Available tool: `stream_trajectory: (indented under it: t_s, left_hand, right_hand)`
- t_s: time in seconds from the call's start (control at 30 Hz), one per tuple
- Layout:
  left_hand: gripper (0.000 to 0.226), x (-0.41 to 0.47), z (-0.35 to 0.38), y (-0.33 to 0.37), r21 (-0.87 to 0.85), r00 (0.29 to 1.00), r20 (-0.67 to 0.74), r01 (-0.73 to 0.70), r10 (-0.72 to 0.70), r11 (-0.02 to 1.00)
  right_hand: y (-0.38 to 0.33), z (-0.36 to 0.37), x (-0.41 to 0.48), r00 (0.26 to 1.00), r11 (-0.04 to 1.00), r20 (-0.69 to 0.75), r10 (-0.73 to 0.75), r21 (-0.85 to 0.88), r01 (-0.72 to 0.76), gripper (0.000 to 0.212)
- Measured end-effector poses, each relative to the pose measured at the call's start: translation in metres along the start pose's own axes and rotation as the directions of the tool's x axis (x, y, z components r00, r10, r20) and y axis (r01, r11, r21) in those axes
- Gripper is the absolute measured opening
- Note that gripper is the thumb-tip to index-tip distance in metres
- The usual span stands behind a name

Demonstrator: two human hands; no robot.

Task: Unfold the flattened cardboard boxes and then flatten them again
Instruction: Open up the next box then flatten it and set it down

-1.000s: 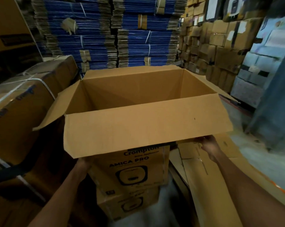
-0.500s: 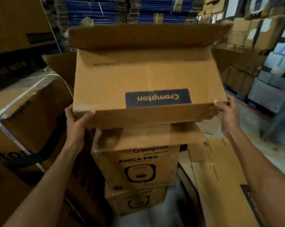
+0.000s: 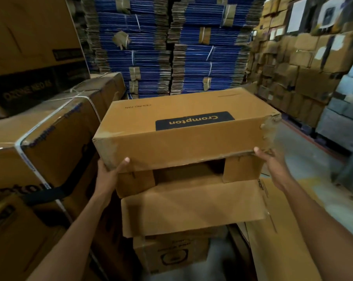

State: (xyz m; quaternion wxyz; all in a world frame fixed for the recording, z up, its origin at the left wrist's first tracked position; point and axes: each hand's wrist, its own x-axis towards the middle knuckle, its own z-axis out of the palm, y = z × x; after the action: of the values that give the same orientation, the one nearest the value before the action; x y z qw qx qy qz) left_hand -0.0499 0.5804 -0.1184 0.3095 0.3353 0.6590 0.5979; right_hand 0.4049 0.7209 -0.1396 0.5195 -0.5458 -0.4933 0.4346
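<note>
Cardboard box (image 3: 181,134), opened out to its full shape, is held up in the air right above the printed carton (image 3: 169,254) it was worked on. It lies on its side with the dark Crompton label facing up and reading upside down to the person.

The left hand (image 3: 110,171) grips the near left lower corner, thumb pressed on the front wall and fingers hidden underneath. The right hand (image 3: 271,161) grips the near right corner the same way, just under a torn, crumpled patch (image 3: 271,126). Both hands are closed on the box.

The near end is open. Two short flaps (image 3: 135,183) stick out and a long flap (image 3: 191,207) hangs down over the printed carton.

From where I stand, the unfolding looks done and the collapse comes next. I'd want every flap swung out in line with its wall first, or they will jam. Then rest one long edge on the printed carton and push the opposite edge across, so the walls fold on their own creases. I'd go easy on the torn corner, with the right hand moved off it a little, since pressure there could rip it further.

Flat cardboard sheets (image 3: 283,240) lie on the floor to the right of the printed carton, a likely spot for this one.
</note>
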Motion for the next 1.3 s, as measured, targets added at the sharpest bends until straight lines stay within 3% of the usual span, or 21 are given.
stream_trajectory:
  t_s: [0.1,0.2,0.3,0.37,0.43,0.53,0.63,0.77,0.83,0.9,1.03,1.13,1.23,1.3]
  left_hand:
    - [0.11,-0.013,-0.002,-0.029,0.072,0.986,0.041,0.158,-0.161,0.985]
    - [0.107,-0.019,0.002,-0.033,0.138,0.985,0.025,0.166,-0.171,0.976]
    - [0.099,-0.014,0.005,-0.015,0.223,0.996,-0.014,0.087,-0.086,0.971]
    - [0.111,-0.008,0.005,0.002,0.256,0.999,-0.044,0.017,-0.006,0.967]
    - [0.105,-0.002,0.006,0.022,0.309,0.995,-0.061,-0.058,0.08,0.949]
    - [0.095,0.012,0.003,0.054,0.417,0.979,-0.046,-0.163,0.2,0.894]
    - [0.093,0.025,0.0,0.086,0.584,0.978,-0.019,-0.16,0.21,0.796]
    - [0.091,0.03,0.002,0.108,0.771,0.993,0.041,-0.102,0.11,0.629]
    - [0.085,0.029,0.003,0.111,0.824,0.995,0.059,-0.093,0.078,0.559]
    - [0.082,0.031,0.004,0.112,0.844,0.996,0.06,-0.09,0.072,0.529]
    - [0.073,0.041,0.007,0.11,0.863,0.996,0.058,-0.081,0.061,0.498]
    - [0.071,0.048,0.011,0.111,0.878,0.995,0.065,-0.092,0.074,0.47]
    - [0.07,0.056,0.012,0.112,0.895,0.995,0.072,-0.095,0.069,0.437]
    - [0.067,0.063,0.013,0.112,0.915,0.991,0.094,-0.123,0.094,0.384]
  right_hand:
    - [0.03,0.004,-0.009,0.99,0.991,0.056,0.127,-0.048,-0.125,0.085]
    - [0.034,0.008,-0.012,0.991,0.988,-0.013,0.135,-0.069,-0.135,0.093]
    - [0.014,0.005,-0.008,0.991,0.987,-0.074,0.113,-0.111,-0.12,0.074]
    - [-0.003,0.002,-0.003,0.989,0.988,-0.108,0.1,-0.106,-0.111,0.071]
    - [-0.021,-0.002,0.004,0.987,0.99,-0.153,0.057,-0.12,-0.076,0.074]
    - [-0.058,-0.003,0.012,0.981,0.994,-0.192,-0.04,-0.108,0.019,0.063]
    - [-0.092,-0.002,0.024,0.979,0.958,-0.134,-0.157,-0.26,0.118,0.054]
    - [-0.12,0.013,0.032,0.987,0.804,-0.027,-0.161,-0.583,0.116,0.058]
    - [-0.124,0.024,0.036,0.986,0.629,0.06,-0.155,-0.764,0.145,0.055]
    - [-0.127,0.037,0.037,0.97,0.433,0.117,-0.214,-0.879,0.201,0.038]
    - [-0.13,0.082,0.016,0.875,0.301,0.337,-0.349,-0.843,0.445,0.04]
    - [-0.13,0.12,-0.008,0.794,0.285,0.53,-0.297,-0.745,0.603,0.048]
    - [-0.124,0.144,-0.013,0.726,0.222,0.602,-0.333,-0.698,0.681,0.058]
    - [-0.119,0.149,-0.008,0.719,0.176,0.59,-0.368,-0.715,0.677,0.062]
